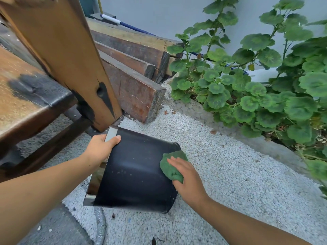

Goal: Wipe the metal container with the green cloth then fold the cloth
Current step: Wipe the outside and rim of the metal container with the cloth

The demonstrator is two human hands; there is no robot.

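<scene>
My left hand [103, 147] grips the shiny rim of the metal container [134, 170], which is tipped sideways over the gravel [221, 156]. My right hand [188, 179] clasps the bunched green cloth [170, 167] against its dark wall near the base. Its inside is mostly hidden.

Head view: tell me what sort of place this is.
Probably a garden or backyard corner: pale gravel underfoot, leafy green plants growing along a wall, and weathered timber beams stacked on the ground.
</scene>
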